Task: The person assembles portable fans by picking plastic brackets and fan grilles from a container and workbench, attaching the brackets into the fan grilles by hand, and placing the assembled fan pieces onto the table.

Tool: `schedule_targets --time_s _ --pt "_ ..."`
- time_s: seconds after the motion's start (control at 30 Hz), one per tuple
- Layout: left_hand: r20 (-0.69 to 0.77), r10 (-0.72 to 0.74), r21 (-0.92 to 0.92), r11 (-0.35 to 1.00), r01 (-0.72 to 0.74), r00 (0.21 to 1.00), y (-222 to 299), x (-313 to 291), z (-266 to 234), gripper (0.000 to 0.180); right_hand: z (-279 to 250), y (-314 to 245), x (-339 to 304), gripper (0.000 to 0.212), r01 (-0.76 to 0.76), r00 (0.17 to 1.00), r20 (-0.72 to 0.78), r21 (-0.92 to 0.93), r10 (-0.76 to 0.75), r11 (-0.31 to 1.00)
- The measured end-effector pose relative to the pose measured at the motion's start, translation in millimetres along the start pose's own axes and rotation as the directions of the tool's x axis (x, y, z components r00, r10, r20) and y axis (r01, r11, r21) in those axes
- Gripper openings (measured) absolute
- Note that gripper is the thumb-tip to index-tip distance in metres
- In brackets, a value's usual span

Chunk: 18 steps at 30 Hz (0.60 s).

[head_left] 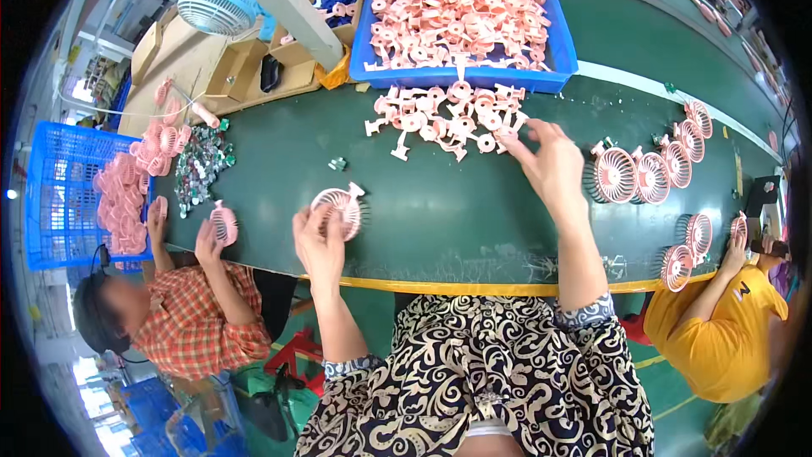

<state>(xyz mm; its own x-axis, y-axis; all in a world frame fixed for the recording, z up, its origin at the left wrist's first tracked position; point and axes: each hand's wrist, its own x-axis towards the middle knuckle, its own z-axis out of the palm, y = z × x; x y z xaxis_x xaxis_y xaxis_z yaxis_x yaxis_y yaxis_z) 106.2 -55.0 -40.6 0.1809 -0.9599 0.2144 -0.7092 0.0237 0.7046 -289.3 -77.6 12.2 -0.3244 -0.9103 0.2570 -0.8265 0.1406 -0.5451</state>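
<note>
Nearest, the left hand [319, 241] pinches a pink fan grille [340, 207] by its rim over the green table [423, 203]. Right hand [550, 161], fingers spread, reaches into loose pink fan stands [440, 118]. Both parts look light, stiff plastic; the grille's thin ribs seem fragile, so its rim is the safest hold.

Your left hand [317, 241] grips a pink round fan grille [338, 207], its ribbed face tilted up and toward you, a short stub projecting at its upper right; it is held just above the green bench [440, 211]. Your right hand [550, 165] reaches forward, fingers spread, its fingertips touching the near right edge of a loose heap of pink stemmed fan parts [444, 118]. The heap lies scattered on the bench, just in front of the blue bin [465, 76].
</note>
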Motion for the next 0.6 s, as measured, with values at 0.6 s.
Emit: schedule_targets --time_s 0.6 --pt "0.380 0.226 -0.366 0.927 -0.078 0.897 114.1 -38.1 35.6 0.015 -10.2 30.3 -84.7 0.031 0.033 0.996 0.061 0.366 -0.059 0.930"
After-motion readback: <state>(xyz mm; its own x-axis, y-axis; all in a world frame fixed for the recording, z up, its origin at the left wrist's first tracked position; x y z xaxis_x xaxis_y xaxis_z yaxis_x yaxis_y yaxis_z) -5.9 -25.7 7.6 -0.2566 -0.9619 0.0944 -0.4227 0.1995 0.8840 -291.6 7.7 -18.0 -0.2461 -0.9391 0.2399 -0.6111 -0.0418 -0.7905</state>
